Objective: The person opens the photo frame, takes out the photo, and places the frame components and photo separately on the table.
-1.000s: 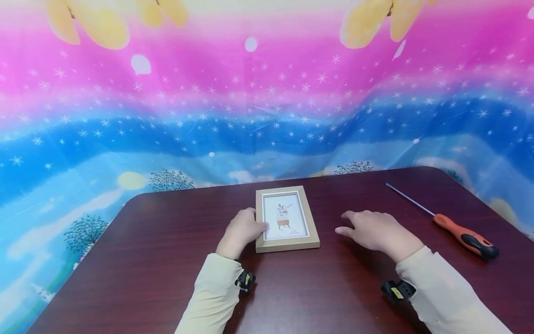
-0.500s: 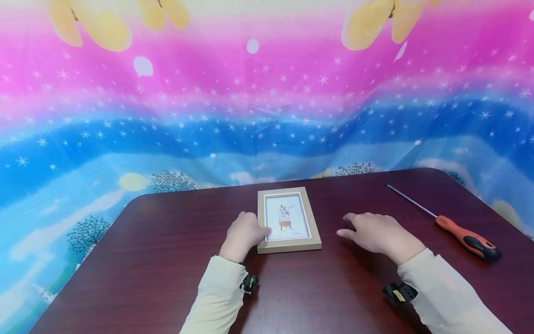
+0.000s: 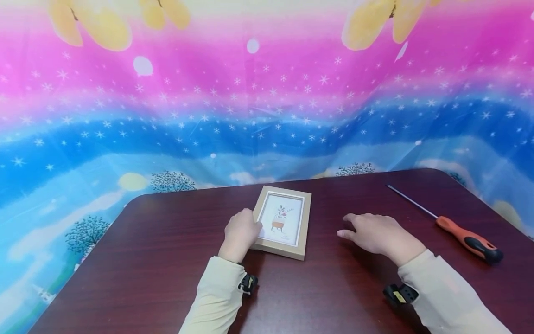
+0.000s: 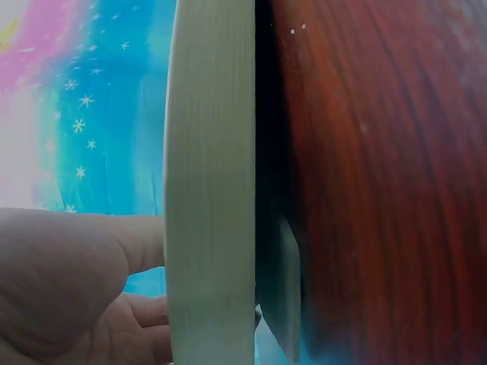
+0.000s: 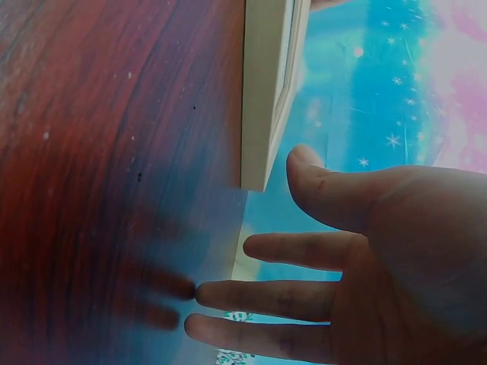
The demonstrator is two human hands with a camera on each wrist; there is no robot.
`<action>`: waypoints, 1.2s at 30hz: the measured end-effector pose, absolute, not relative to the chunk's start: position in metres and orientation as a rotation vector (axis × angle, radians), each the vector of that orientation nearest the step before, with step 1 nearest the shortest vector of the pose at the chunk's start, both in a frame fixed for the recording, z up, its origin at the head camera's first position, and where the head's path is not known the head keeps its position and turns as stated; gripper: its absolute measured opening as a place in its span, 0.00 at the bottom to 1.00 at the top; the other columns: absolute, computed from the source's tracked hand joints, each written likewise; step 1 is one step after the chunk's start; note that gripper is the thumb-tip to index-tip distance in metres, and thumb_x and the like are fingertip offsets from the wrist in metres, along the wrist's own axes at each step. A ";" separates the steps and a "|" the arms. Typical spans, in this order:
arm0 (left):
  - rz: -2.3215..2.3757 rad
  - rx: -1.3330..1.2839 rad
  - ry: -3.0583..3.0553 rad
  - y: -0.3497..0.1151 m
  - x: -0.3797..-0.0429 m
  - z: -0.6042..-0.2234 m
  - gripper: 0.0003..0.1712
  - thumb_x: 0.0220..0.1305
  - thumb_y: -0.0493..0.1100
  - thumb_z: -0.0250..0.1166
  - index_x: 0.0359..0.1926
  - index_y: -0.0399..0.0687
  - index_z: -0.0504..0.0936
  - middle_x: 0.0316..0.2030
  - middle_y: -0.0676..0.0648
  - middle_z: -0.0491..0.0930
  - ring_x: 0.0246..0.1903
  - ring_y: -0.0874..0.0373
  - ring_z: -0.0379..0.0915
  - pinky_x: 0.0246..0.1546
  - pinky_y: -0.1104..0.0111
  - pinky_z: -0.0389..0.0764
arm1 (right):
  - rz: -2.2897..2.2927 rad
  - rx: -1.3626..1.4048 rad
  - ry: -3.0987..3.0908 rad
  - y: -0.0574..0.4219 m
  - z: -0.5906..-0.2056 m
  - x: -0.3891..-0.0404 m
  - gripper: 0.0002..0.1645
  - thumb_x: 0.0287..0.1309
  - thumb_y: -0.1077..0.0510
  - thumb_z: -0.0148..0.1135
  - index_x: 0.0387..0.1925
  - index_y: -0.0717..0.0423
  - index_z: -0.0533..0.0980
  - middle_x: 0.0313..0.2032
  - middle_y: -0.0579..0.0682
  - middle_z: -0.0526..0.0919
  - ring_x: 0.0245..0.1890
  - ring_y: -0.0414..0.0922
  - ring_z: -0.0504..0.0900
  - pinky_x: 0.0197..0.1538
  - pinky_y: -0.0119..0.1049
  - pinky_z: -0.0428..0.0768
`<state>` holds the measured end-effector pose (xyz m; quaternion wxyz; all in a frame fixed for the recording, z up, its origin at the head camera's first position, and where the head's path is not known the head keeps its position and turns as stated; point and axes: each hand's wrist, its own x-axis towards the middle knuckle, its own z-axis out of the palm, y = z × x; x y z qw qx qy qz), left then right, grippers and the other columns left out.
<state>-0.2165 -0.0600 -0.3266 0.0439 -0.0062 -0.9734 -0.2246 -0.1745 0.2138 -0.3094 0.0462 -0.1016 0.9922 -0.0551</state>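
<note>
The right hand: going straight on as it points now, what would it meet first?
Most likely the dark red table: the right hand angles its fingers down toward it, though the gap is hard to judge. The picture frame is farther off.

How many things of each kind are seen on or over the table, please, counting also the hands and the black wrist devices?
Picture frame: 1
Screwdriver: 1
Left hand and right hand: 2
Black wrist devices: 2
Total: 6

wrist views | picture frame (image 4: 211, 167) — cut off | left fingers (image 4: 154, 310) — partly behind it
</note>
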 end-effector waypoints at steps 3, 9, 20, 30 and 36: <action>-0.691 -0.015 -2.971 -0.061 -0.216 -0.325 0.13 0.60 0.41 0.59 0.39 0.33 0.79 0.33 0.36 0.84 0.27 0.48 0.76 0.29 0.53 0.80 | -0.166 -0.315 3.033 0.214 -0.310 -0.175 0.36 0.59 0.40 0.54 0.58 0.62 0.72 0.54 0.66 0.80 0.51 0.62 0.77 0.47 0.64 0.77; -0.737 0.019 -2.955 -0.061 -0.215 -0.325 0.20 0.62 0.43 0.58 0.53 0.36 0.76 0.42 0.36 0.84 0.36 0.44 0.79 0.39 0.47 0.79 | -0.173 -0.327 3.030 0.213 -0.310 -0.173 0.35 0.58 0.40 0.55 0.58 0.62 0.72 0.53 0.66 0.81 0.51 0.62 0.77 0.47 0.63 0.77; -0.887 0.017 -2.808 -0.061 -0.216 -0.317 0.24 0.61 0.42 0.59 0.58 0.41 0.74 0.47 0.36 0.84 0.37 0.44 0.80 0.34 0.49 0.81 | -0.163 -0.313 3.027 0.215 -0.309 -0.173 0.36 0.58 0.39 0.54 0.58 0.60 0.72 0.53 0.65 0.81 0.51 0.61 0.77 0.46 0.63 0.77; -1.002 0.062 -2.641 -0.068 -0.220 -0.305 0.24 0.60 0.41 0.58 0.59 0.46 0.75 0.52 0.39 0.82 0.43 0.45 0.79 0.38 0.48 0.81 | -0.169 -0.330 3.032 0.215 -0.306 -0.172 0.35 0.59 0.40 0.54 0.58 0.60 0.72 0.53 0.65 0.81 0.51 0.61 0.77 0.46 0.63 0.77; -1.043 0.078 -2.568 -0.072 -0.219 -0.296 0.25 0.58 0.44 0.59 0.58 0.51 0.76 0.53 0.43 0.82 0.43 0.47 0.78 0.37 0.49 0.80 | -0.167 -0.330 3.029 0.215 -0.307 -0.173 0.35 0.59 0.39 0.53 0.58 0.60 0.72 0.53 0.64 0.81 0.51 0.61 0.77 0.45 0.62 0.78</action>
